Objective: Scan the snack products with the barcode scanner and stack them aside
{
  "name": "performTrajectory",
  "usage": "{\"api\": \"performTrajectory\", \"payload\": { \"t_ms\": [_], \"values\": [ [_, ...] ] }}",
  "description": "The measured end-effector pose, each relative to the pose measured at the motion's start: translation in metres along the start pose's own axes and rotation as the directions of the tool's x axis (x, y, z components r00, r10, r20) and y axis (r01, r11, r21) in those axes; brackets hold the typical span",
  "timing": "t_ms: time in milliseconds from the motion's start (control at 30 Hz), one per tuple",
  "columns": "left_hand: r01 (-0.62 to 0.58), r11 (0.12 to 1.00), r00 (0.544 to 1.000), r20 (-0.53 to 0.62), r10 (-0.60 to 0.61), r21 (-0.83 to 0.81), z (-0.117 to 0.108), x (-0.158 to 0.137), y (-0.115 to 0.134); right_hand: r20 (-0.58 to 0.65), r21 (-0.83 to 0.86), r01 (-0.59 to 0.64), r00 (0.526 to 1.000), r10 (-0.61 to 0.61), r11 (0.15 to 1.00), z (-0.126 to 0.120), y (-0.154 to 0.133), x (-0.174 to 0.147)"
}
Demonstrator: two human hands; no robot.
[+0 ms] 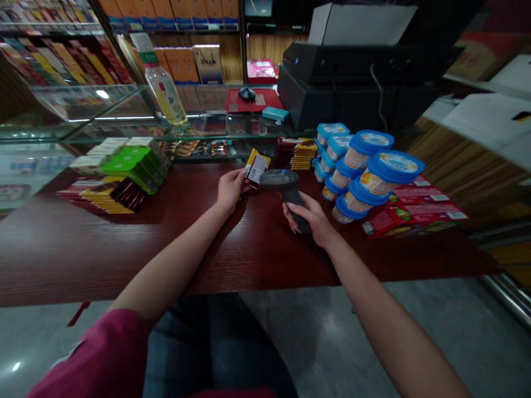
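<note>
Between the fingers of my left hand (230, 190) is a small flat yellow and dark red packet (257, 166), its white barcode label facing up toward me. My right hand (309, 215) is wrapped round the handle of a dark grey barcode scanner (286, 182). The scanner's head points left and sits right at the packet's right edge; I cannot tell whether the two touch. Just beyond the hands, a stack of similar packets (295, 153) stands at the back of the brown counter (249, 249).
Blue-lidded tubs (375, 171) stand stacked on the right, beside red boxes (415, 210). At left are green boxes (135, 166) and more stacked packets (105, 196). A bottle (161, 88) stands on the glass shelf behind, and a black machine (340, 94) at back right.
</note>
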State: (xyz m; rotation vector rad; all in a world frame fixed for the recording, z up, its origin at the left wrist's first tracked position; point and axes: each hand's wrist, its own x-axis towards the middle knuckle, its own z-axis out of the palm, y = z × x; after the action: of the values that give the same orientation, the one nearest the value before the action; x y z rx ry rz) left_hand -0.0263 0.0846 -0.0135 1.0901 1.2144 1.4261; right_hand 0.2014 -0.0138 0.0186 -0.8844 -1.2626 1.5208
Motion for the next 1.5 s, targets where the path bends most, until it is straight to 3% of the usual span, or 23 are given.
{"api": "performTrajectory", "payload": {
  "t_ms": [133,400,533,600,667,767,900,1000,1067,1133,1267,1400,1500],
  "values": [
    [0.030,0.999,0.997,0.068,-0.029,-0.020,0.001,-0.004,0.001,-0.037,-0.012,0.018,0.999,-0.018,1.000,0.002,0.001,0.001],
    [0.034,0.997,0.999,0.040,-0.031,-0.068,0.000,-0.003,0.001,-0.076,-0.063,0.027,0.997,-0.032,0.998,0.004,0.005,0.002],
    [0.075,0.987,0.993,0.102,-0.061,-0.145,-0.007,-0.008,0.002,-0.110,-0.032,0.046,0.993,-0.049,0.998,0.003,0.006,0.000],
    [0.054,0.985,0.992,0.119,-0.035,-0.165,-0.015,-0.018,0.003,-0.144,-0.002,0.057,0.988,-0.056,0.998,0.006,0.005,-0.004],
    [-0.047,0.992,0.994,0.095,0.058,-0.113,-0.028,-0.032,0.008,-0.176,0.036,0.066,0.983,-0.059,0.997,0.012,0.004,-0.009],
    [-0.337,0.934,0.940,0.096,0.327,0.119,-0.062,-0.058,0.025,-0.193,0.109,0.073,0.980,-0.051,0.991,0.028,0.004,-0.015],
    [-0.647,0.625,0.743,0.181,0.644,0.436,-0.137,-0.097,0.066,-0.135,0.189,0.051,0.991,-0.026,0.981,0.066,0.013,-0.012],
    [-0.666,0.431,0.619,0.129,0.775,0.609,-0.204,-0.118,0.096,-0.066,0.217,0.016,0.998,-0.002,0.976,0.104,0.022,-0.002],
    [-0.602,0.356,0.583,0.089,0.807,0.715,-0.249,-0.125,0.110,-0.021,0.232,-0.005,1.000,0.010,0.973,0.128,0.027,0.007],
    [-0.526,0.303,0.587,0.081,0.806,0.795,-0.290,-0.125,0.118,0.016,0.241,-0.022,1.000,0.019,0.970,0.149,0.033,0.015],
    [-0.454,0.268,0.687,0.141,0.713,0.850,-0.348,-0.110,0.122,0.049,0.204,-0.049,0.998,0.040,0.978,0.171,0.039,0.023],
    [-0.358,0.230,0.774,0.150,0.616,0.905,-0.373,-0.090,0.116,0.035,0.197,-0.054,0.998,0.048,0.979,0.169,0.041,0.023],
    [-0.329,0.182,0.793,0.167,0.585,0.927,-0.377,-0.082,0.110,-0.008,0.249,-0.045,0.999,0.048,0.967,0.159,0.041,0.024]
  ]
}}
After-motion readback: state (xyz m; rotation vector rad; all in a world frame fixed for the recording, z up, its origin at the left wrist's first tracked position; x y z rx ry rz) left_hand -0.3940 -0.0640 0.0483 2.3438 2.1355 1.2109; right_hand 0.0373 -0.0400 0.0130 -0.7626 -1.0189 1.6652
